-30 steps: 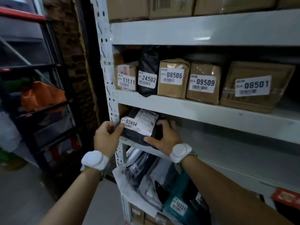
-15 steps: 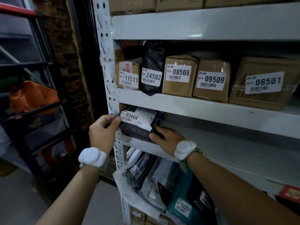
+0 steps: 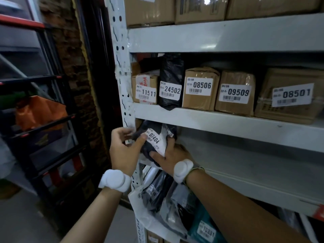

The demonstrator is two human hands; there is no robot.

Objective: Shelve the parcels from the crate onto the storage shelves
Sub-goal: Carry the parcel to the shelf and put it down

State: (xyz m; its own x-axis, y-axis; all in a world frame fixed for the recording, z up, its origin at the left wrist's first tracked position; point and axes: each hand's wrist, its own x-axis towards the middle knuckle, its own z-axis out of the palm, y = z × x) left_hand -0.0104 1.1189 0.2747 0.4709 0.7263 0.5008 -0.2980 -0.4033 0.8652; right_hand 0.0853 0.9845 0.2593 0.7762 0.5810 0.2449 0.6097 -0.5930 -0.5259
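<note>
A black soft parcel (image 3: 152, 130) with a white label reading 03404 stands tilted at the far left end of the grey middle shelf (image 3: 236, 174), against the white upright post (image 3: 121, 71). My left hand (image 3: 124, 149) grips its left side, the thumb pressed on the label. My right hand (image 3: 168, 158) holds its lower right corner from below. Both wrists wear white bands.
The shelf above (image 3: 228, 120) carries labelled parcels: box 11511 (image 3: 145, 88), black bag 24502 (image 3: 171, 83), boxes 08506 (image 3: 199, 88), 09509 (image 3: 235, 93) and 08501 (image 3: 289, 97). Below my arms lie several bagged parcels, among them teal 10331 (image 3: 205, 230). A dark rack (image 3: 43, 102) stands left.
The parcel has turned from lying flat to more upright and slid further left against the post. My left thumb has come onto the label, and my right hand has shifted lower under it.
</note>
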